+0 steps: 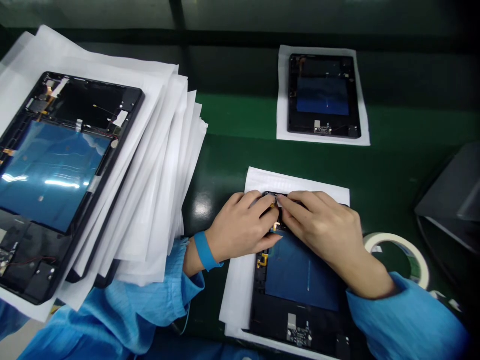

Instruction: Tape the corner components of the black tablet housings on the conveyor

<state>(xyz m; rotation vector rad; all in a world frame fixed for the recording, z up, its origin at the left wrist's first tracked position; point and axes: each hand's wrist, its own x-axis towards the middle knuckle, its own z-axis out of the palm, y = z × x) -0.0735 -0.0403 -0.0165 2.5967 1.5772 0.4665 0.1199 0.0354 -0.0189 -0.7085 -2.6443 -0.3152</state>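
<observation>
Tablet in work: open black device [258, 310], innards up, flat on a white sheet [234, 300] at the near part of the green surface [232, 150], directly before the person.
Look of it: broad blue panel [300, 275] across the middle, glossy, with a pale streak; orange flex [263, 260] by its left side; small circuit board [300, 335] at the near end. Far right corner hidden by the wrist and hand.
Left hand: [245, 222] fingers curled at the far left corner, thumb out over the panel; probably steadying the frame. Cannot tell whether anything is gripped.
Right hand: [326, 227] thumb and forefinger nearly together at a tiny pale piece [279, 202]; pinch or press, cannot tell. Both sets of fingertips meet there, likely because the part is small.
Paper: sheets interleave the left stack [161, 150], likely against scratches; an open device [127, 97] lies slanted on top.
Far side: another open device [322, 125] on its own sheet.
Tape roll: [393, 238] beside the right forearm, perhaps for easy reach.
</observation>
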